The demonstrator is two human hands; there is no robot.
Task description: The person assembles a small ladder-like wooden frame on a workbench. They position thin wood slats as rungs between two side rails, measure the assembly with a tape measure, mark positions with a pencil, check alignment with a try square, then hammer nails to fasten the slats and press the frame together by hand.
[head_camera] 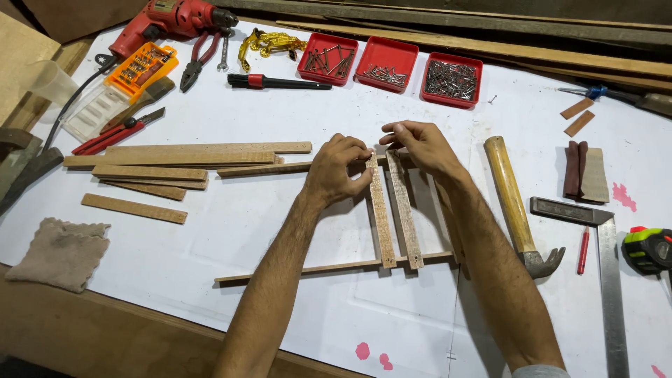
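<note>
Two short wooden slats (393,210) lie side by side across two long thin rails, a far rail (266,169) and a near rail (308,269), on a white sheet (231,231). My left hand (339,168) pinches the far end of the left slat. My right hand (414,145) rests its fingertips on the far end of the right slat. A third slat lies partly hidden under my right forearm.
Spare wooden strips (175,162) are stacked at left. A hammer (518,206), red pencil (583,250), metal square (607,280) and tape measure (647,248) lie at right. Three red trays of nails (388,64), a red drill (171,21), pliers and a brush sit at the back. A cloth (61,252) lies near left.
</note>
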